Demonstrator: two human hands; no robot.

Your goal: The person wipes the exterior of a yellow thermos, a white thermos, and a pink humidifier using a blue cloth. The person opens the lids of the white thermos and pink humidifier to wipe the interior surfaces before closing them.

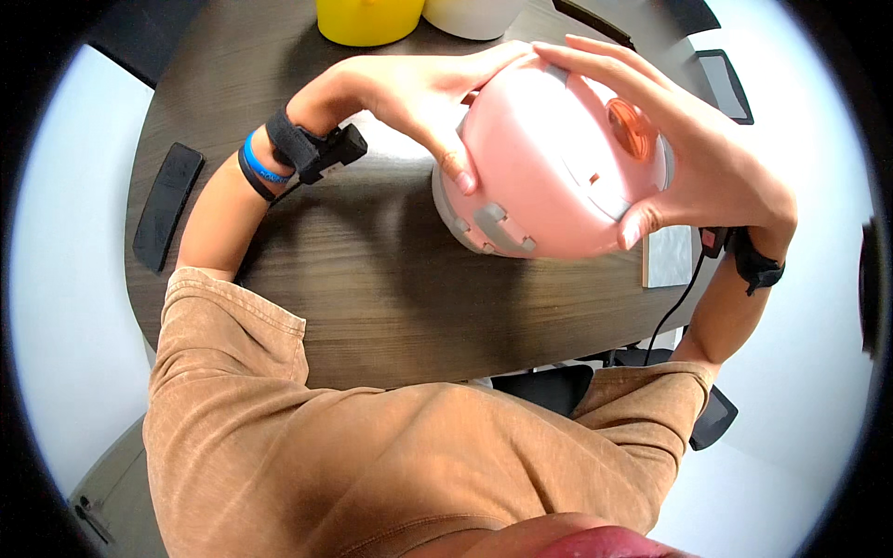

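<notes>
A rounded pink container point(521, 158) with grey clip-like fittings point(502, 226) and a see-through orange disc point(631, 130) is held tilted over the far half of the table point(391, 316). My left hand point(409, 98) grips its left side, the thumb pressed on the near face and the fingers reaching round the far side. From the right, my right hand point(712, 153) clasps it too, with its thumb low on the near side and its fingers stretched across the top. The fingertips of both hands come together at the far edge. Its underside is hidden.
Beyond the pink container stand a yellow container point(367, 20) and a white one point(473, 17). A flat black slab point(167, 206) lies at the table's left edge. At the right is a pale flat block point(667, 258). A black cable point(677, 302) hangs from my right wrist; chairs point(726, 86) stand around.
</notes>
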